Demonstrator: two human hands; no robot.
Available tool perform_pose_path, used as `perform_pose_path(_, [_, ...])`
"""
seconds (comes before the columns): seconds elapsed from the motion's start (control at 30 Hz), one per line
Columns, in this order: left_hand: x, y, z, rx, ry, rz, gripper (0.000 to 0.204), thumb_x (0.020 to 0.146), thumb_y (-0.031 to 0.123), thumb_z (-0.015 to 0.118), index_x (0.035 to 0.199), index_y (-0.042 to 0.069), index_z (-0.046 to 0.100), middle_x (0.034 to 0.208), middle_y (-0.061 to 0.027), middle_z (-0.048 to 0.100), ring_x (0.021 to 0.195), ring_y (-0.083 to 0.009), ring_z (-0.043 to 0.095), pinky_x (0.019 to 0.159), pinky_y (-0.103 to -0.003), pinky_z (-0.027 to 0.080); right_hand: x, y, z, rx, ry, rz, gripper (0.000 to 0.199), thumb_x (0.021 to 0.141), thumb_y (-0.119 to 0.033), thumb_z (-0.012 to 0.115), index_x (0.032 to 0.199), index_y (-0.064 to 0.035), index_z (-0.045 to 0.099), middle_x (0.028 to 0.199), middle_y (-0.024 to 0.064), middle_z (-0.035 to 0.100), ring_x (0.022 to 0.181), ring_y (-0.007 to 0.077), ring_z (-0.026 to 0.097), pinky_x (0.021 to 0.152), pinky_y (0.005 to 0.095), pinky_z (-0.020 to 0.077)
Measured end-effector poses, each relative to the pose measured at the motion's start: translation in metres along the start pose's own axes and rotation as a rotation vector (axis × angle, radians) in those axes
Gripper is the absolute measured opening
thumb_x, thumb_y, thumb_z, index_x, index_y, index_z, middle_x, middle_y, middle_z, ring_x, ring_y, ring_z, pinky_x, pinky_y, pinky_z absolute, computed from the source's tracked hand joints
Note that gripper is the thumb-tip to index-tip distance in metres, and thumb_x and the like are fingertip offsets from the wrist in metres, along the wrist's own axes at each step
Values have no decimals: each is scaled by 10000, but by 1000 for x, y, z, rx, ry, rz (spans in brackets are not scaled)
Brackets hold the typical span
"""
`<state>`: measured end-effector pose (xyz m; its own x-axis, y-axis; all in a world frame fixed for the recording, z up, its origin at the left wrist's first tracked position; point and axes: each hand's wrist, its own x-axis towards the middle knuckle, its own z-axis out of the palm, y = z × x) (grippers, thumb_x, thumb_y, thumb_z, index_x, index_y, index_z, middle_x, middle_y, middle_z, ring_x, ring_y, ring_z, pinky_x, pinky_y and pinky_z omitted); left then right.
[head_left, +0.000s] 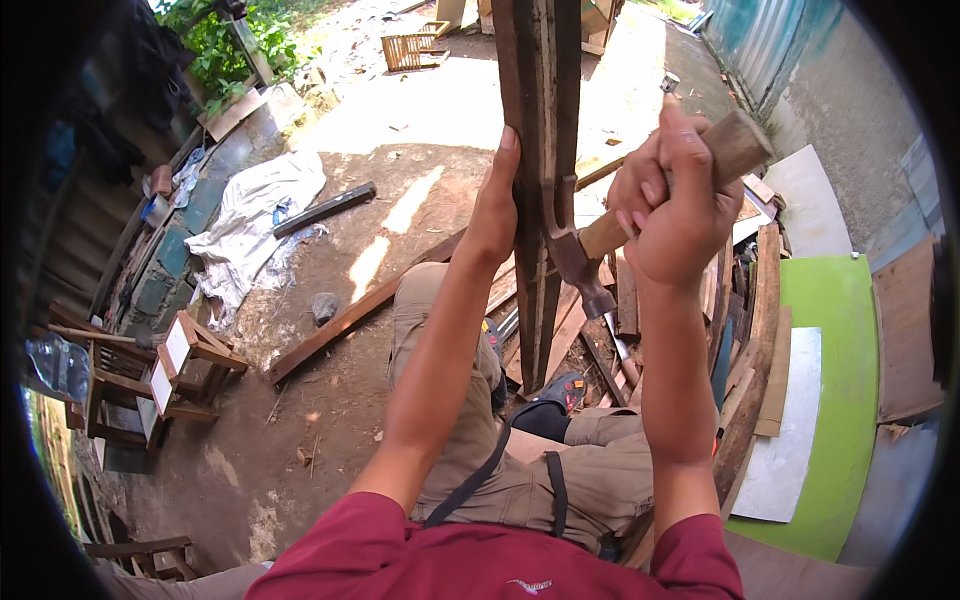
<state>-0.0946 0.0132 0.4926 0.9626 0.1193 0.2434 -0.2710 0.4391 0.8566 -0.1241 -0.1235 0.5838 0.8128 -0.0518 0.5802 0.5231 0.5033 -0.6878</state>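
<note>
A long dark wooden beam (pixel 537 90) with a pale lengthwise strip stands upright in front of me, its lower end down near my shoes. My left hand (pixel 494 205) is closed on the beam's left edge, thumb up along it, the other fingers hidden behind. In my right hand (pixel 682 195) is a claw hammer (pixel 574 258), gripped by its thick wooden handle. The hammer's head lies against the beam's right side, its claw along the wood and its striking face turned down toward me. A small metal piece (pixel 670 82) shows just beyond my right fingers; I cannot tell what it is.
Scrap boards (pixel 765 330) pile up at the right, beside a green panel (pixel 835 400) and a white sheet (pixel 790 430). A long plank (pixel 340 330) lies on the ground at the left. Farther left are a white cloth (pixel 255 215), a dark bar (pixel 325 208) and small wooden frames (pixel 190 365).
</note>
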Motion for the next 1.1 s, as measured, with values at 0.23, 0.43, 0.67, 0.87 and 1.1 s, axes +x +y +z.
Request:
perform_pose_path(0.23, [-3,-6,9,180,-203,-48,747,1034,648,249,1437,47,433,1190,-149,622,1050,-239,643,904,-371,546,56,-74,6,149,-129,-338,309,952,-271,546,702,-147,412,538,-22,331,382,94,266,416,285,267])
perform_pose_path(0.43, [-12,4,30,-38,22,-14,724,1016,657,361,1279,19,583,1001,-85,668,867,-133,635,759,-296,529,2,-22,-32,52,-81,-134,268,965,-197,465,719,-142,377,530,-8,344,369,90,262,354,276,278])
perform_pose_path(0.67, [4,-3,21,14,-63,-48,718,1030,642,338,1253,10,599,974,-75,668,829,-140,630,719,-286,520,-35,9,-49,165,-43,-17,192,928,-80,515,746,-76,454,519,-4,381,379,82,321,357,263,301])
perform_pose_path(0.87, [3,-12,17,176,-137,62,722,1050,629,215,1240,36,580,1033,-118,659,950,-205,645,847,-363,530,0,-16,-27,4,-73,-162,240,938,-123,499,719,-69,417,546,4,367,378,82,287,347,255,276])
perform_pose_path(1.1, [7,-11,11,155,-98,28,775,1033,658,228,1364,20,517,1203,-160,640,1101,-240,631,932,-389,531,-15,6,-46,244,-28,-206,219,931,-174,452,727,-113,397,539,-10,335,379,92,268,351,272,293])
